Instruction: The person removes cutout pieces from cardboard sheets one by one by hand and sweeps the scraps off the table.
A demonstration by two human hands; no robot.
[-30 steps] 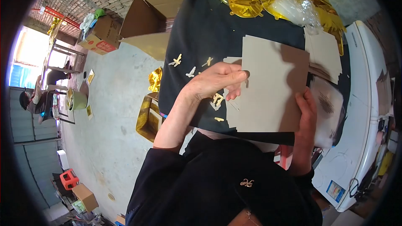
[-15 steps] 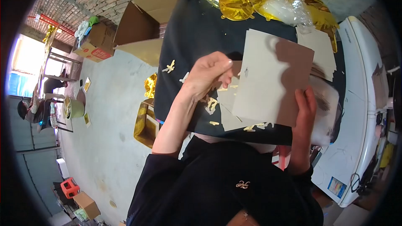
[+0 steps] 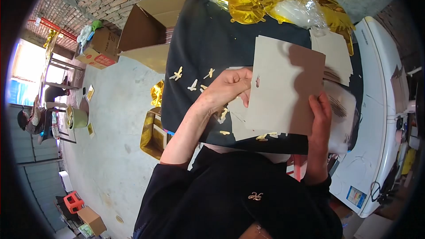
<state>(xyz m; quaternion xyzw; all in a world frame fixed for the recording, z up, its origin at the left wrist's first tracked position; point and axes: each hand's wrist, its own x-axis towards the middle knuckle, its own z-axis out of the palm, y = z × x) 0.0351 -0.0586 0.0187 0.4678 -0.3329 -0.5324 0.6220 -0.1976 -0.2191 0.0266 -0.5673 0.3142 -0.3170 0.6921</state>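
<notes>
The cardboard sheet point(image 3: 281, 93) points lengthwise outward, the right hand point(image 3: 320, 113) gripping its right edge; the left hand point(image 3: 223, 90) curls beside its slot point(image 3: 257, 82), pinch unclear.

You have bare black cloth point(image 3: 217, 40) to pass over beyond the held card point(image 3: 283, 93), between the open box point(image 3: 141, 33) at left and card sheets point(image 3: 334, 55) at right. Gold foil point(image 3: 245, 9) and clear plastic point(image 3: 303, 11) bar your far side; scraps point(image 3: 192, 85) dot the left.

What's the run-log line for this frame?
right hand: grips cardboard sheet edge | left hand: at opposite edge, grip unclear | sheet: slot near left edge | cutout scraps: on black cloth
</notes>
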